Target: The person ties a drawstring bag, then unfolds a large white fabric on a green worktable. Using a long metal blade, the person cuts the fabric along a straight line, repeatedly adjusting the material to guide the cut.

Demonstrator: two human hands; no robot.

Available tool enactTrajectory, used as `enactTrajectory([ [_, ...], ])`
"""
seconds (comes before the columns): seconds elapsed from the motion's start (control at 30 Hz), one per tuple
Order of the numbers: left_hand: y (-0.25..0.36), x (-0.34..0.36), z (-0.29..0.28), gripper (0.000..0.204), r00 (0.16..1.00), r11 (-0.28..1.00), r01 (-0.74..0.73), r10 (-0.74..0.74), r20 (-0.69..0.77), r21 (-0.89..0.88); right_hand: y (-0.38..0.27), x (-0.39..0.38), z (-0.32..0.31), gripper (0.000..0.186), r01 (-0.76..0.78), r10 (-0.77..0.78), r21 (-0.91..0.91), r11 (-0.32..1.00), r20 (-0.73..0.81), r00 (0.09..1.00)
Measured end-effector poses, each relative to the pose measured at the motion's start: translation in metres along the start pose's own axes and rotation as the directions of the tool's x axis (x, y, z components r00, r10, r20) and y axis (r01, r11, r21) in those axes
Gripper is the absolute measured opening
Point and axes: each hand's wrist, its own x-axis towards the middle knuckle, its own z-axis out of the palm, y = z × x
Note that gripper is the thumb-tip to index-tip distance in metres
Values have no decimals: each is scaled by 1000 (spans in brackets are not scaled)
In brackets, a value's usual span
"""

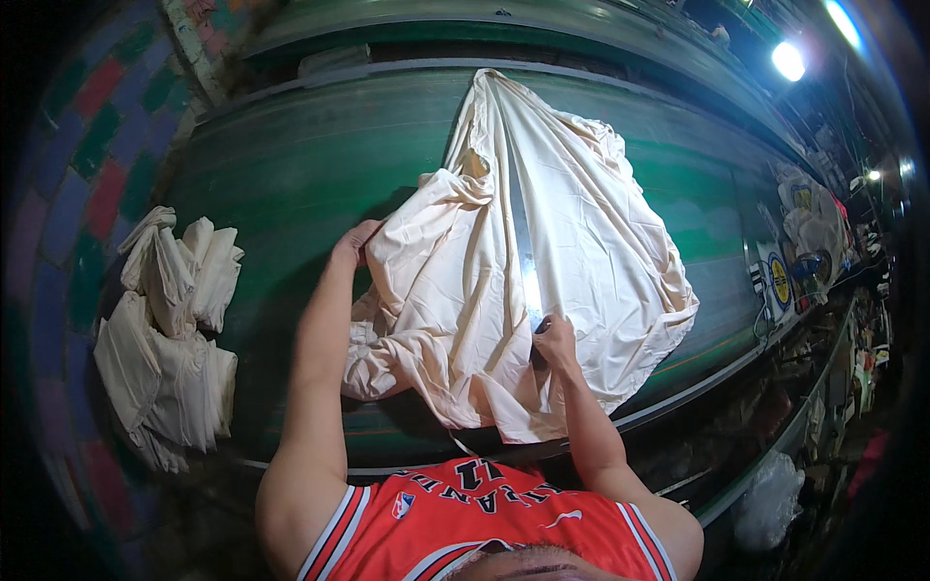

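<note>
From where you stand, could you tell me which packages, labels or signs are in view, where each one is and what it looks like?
Round printed emblem: right end of the green table, yellow and dark blue on white cloth.
Second printed cloth: just beyond it, pale with a yellow and blue mark.
Clear plastic bag: lower right, under the table edge, crumpled.

A dim workshop around a long green table

The green table (291,174) curves across the view; a tiled floor (87,145) in red, blue and green lies left, bright lamps (788,60) glare upper right, and cluttered shelves (852,320) line the right.
</note>
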Motion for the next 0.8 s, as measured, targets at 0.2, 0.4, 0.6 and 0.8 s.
enactTrajectory([
  [0.2, 53, -26, -64, 44, 297, 639, -691, 677, -673, 338, -4, 23, -12, 50, -165, 161, 141, 976, 39, 986],
  [0.4, 39, -55, -122, 58, -222, 715, -336, 573, -789, 614, -8, 14, -27, 36, -180, 177, 356, 917, 41, 983],
  [0.6, 3, -68, -101, 80, -98, 801, 101, 598, -795, 590, -5, -40, -45, 38, -97, 151, 322, 942, -147, 978],
  [0.8, -10, -80, -75, 65, 65, 624, 174, 764, -642, 762, 16, -141, -55, 39, -100, 172, 373, 922, -167, 971],
])
